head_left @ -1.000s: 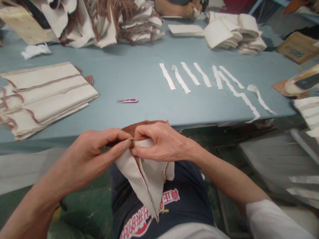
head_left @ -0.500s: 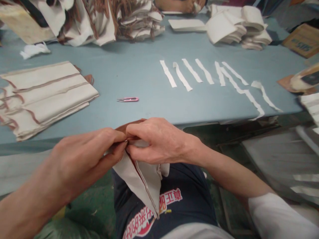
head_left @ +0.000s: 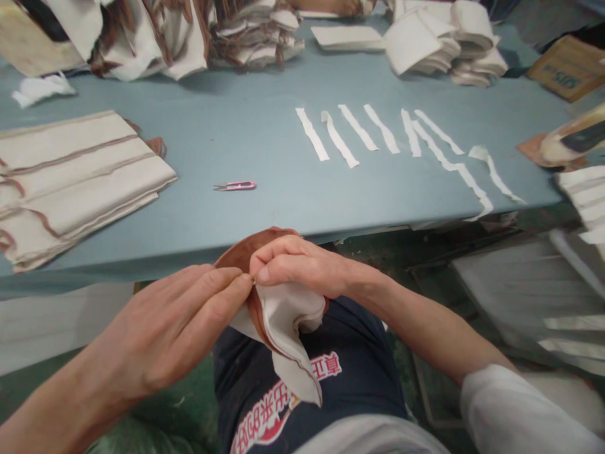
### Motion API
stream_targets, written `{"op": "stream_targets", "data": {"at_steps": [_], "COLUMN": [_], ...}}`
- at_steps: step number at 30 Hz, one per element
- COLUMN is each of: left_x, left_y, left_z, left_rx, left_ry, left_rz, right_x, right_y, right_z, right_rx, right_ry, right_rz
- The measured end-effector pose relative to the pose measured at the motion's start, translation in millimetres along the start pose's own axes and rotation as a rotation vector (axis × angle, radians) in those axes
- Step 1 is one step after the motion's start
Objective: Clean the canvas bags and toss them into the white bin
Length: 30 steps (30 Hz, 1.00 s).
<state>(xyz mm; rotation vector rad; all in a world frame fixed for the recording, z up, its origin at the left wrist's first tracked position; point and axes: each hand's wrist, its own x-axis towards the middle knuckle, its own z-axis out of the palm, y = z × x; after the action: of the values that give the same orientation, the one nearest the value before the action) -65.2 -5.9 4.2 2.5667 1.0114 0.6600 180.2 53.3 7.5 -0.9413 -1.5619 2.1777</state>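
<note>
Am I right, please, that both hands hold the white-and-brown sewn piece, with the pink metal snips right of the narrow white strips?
Nearly: the head view shows the pink snips left of the narrow white strips; the left hand and right hand do hold the sewn piece.

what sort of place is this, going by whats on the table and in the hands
Probably a sewing workshop: pink-handled snips lie on the blue table, cream panels with brown trim are stacked on its left, and the left hand and right hand pinch a seamed cream-and-brown piece.
</note>
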Motion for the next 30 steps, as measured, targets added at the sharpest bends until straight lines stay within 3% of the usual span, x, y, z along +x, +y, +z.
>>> {"op": "stream_targets", "data": {"at_steps": [3, 5, 8, 10, 13, 16, 19, 21, 23, 30], "left_x": [6, 12, 20, 24, 29, 31, 33, 33, 33, 42], "left_y": [1, 2, 6, 6, 3, -3, -8, -11, -13, -7], "left_z": [6.3, 10.4, 11.8, 7.9, -1.0, -2.3, 7.3, 14.7, 19.1, 9.5], "left_rx": [0.082, 0.085, 0.036, -0.091, -0.277, -0.258, -0.032, 0.086, 0.073, -0.295], "left_ry": [0.018, 0.052, 0.098, 0.048, -0.124, -0.202, -0.053, 0.033, 0.038, -0.130], "left_rz": [0.154, 0.076, -0.146, -0.191, -0.194, -0.127, 0.067, 0.141, 0.132, -0.040], "right_x": [1, -1, -6, -10, -15, -16, -14, -12, -12, -17], "right_y": [8, 11, 10, 11, 16, 24, 30, 32, 33, 25], "right_z": [0, -1, -3, -3, -4, -5, -6, -7, -9, -21], "right_rx": [0.007, -0.046, -0.197, -0.332, -0.532, -0.645, -0.632, -0.585, -0.552, -0.681], "right_ry": [0.015, 0.000, 0.057, 0.132, 0.217, 0.262, 0.303, 0.318, 0.318, 0.175], "right_rz": [-0.011, -0.106, -0.293, -0.396, -0.526, -0.611, -0.685, -0.723, -0.737, -0.640]}}
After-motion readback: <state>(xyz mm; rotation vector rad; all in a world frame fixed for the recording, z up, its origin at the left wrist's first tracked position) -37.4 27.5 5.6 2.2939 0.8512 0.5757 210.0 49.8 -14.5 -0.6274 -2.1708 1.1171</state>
